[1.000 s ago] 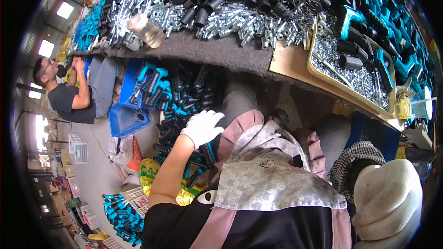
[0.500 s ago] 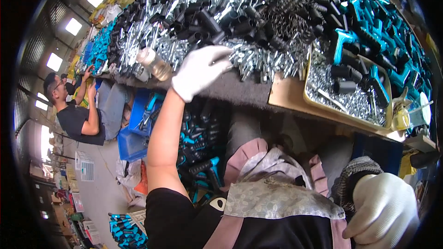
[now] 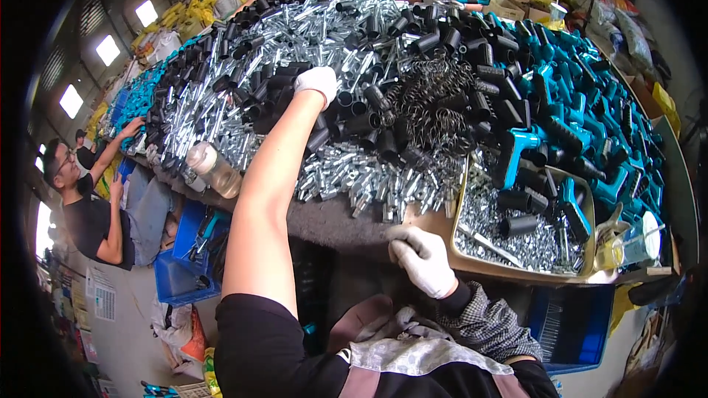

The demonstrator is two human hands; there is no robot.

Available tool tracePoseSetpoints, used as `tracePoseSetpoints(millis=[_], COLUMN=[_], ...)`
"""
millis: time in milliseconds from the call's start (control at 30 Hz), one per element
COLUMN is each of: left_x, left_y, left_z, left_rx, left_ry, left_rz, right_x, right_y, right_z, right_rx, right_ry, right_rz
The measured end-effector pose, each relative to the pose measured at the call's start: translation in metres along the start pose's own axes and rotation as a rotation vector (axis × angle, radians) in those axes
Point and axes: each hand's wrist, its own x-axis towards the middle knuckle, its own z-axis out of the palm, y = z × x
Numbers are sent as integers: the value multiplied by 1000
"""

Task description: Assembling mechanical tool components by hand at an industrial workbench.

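Observation:
My left hand point(image 3: 317, 84), in a white glove, reaches far into the heap, among black tubes point(image 3: 361, 122) and shiny metal rods point(image 3: 346, 51). Its fingers point away and are hidden behind the back of the hand. My right hand point(image 3: 423, 261), also gloved, hovers at the front edge of the table with its fingers curled in. What it holds, if anything, does not show. Small silvery metal fittings point(image 3: 346, 177) lie between the two hands. Dark coil springs point(image 3: 435, 107) are piled to the right of my left hand.
At right, a shallow tray point(image 3: 459, 239) holds small metal pieces, beside turquoise-and-black handles point(image 3: 516, 151). A clear bottle point(image 3: 214, 169) stands at the left front edge, a plastic cup point(image 3: 640, 239) at the right. Blue bins point(image 3: 181, 265) sit below. Co-workers point(image 3: 88, 199) are around the table.
My left hand has moved from the front edge deeper into the heap. My right hand has come up from the lower right to the table's front edge. The view has tilted up.

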Motion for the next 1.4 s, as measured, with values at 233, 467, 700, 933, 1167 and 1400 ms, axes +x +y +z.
tracePoseSetpoints(millis=[233,467,700,933,1167,1400], left_x=[51,51,89,105,2,-253], left_y=[-24,15,19,-8,-4,67], left_z=[15,24,22,56,-41,-68], left_rx=[35,-379,-237,-756,-369,-496], left_ry=[-243,194,-74,-114,188,22], left_rz=[43,18,-104,-283,-130,477], right_x=[14,12,11,10,7,-25], right_y=[6,14,4,8,15,-3], right_z=[3,-11,-13,-4,-9,-14], right_rx=[79,76,50,83,182,722], right_ry=[-83,-103,-125,-142,-95,82], right_rz=[103,40,80,29,67,76])
